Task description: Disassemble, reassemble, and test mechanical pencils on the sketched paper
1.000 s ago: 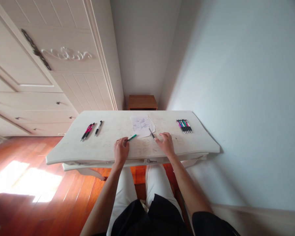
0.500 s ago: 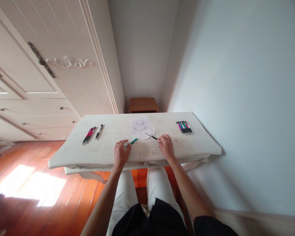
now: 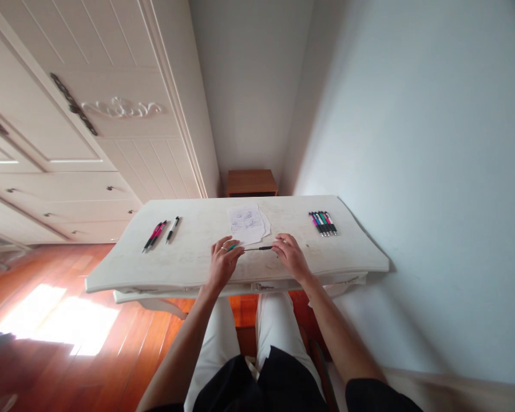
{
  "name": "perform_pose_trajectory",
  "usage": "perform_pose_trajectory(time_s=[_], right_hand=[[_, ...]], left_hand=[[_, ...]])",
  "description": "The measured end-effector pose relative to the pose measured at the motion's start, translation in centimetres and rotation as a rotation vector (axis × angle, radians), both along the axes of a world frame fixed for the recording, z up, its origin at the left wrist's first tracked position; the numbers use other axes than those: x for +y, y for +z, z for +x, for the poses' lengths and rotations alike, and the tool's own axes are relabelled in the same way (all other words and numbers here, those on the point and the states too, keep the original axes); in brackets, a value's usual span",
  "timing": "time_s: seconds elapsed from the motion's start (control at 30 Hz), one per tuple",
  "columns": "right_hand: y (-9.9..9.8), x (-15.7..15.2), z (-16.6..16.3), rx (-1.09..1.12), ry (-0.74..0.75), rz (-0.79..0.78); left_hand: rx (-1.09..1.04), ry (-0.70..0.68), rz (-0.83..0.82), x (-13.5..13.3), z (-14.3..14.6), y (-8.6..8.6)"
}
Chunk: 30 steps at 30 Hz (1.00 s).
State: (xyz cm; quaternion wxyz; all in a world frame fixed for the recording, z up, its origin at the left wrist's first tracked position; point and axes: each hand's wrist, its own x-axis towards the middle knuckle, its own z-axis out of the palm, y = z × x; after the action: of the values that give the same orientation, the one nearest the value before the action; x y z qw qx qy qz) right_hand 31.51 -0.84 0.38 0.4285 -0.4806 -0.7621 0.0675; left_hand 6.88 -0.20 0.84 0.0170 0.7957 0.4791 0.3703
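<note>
On the right, a pale wall (image 3: 412,143) bounds the room; on the left stands a white panelled wardrobe (image 3: 124,163) with dark metal handles. The reddish wooden floor (image 3: 133,343) carries a bright patch of sunlight (image 3: 83,320) to the left of the work area. The white desk (image 3: 201,223) has its right end close to the wall, and its top shows brownish smudges, mainly around the middle. A small wooden cabinet (image 3: 252,181) stands beyond the far edge.

Both of the person's hands are at the near middle of the desk. The left hand (image 3: 223,260) is grasping a green barrel (image 3: 232,247), largely hidden by the fingers. The right hand (image 3: 292,256) pinches a dark pen piece (image 3: 265,248). Just beyond the hands lies scribbled paper (image 3: 246,223) with a ragged edge. Well to the right, a row of pens (image 3: 323,224) lies side by side; to the left lie pink-and-black pens (image 3: 155,236) and, near them, a white-and-black pen (image 3: 172,230).

From the dark piece a thin rod (image 3: 252,249) runs to the left fingertips; contact cannot be confirmed. The step in hand is judged to be handling separated pen parts between both hands. The next move would call for a steady left hold and fine fingertip control, since the rod looks slender enough to bend
</note>
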Motion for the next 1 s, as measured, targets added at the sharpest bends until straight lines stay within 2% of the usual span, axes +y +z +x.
perform_pose_trajectory(time_s=[0.13, 0.4, 0.7, 1.0], right_hand=[[-0.4, 0.4, 1.6, -0.011, -0.013, 0.004], [-0.1, 2.2, 5.3, -0.037, -0.197, -0.024], [-1.9, 4.5, 5.4, -0.12, -0.288, -0.128], [-2.8, 4.3, 6.1, 0.137, -0.224, -0.138]], left_hand=[[-0.023, 0.032, 0.047, 0.0, -0.8, -0.7], [-0.052, 0.091, 0.014, 0.5, -1.6, -1.6], [-0.199, 0.103, -0.076, 1.0, -2.2, -2.1], [-0.27, 0.116, -0.099, 1.2, -2.3, -2.3]])
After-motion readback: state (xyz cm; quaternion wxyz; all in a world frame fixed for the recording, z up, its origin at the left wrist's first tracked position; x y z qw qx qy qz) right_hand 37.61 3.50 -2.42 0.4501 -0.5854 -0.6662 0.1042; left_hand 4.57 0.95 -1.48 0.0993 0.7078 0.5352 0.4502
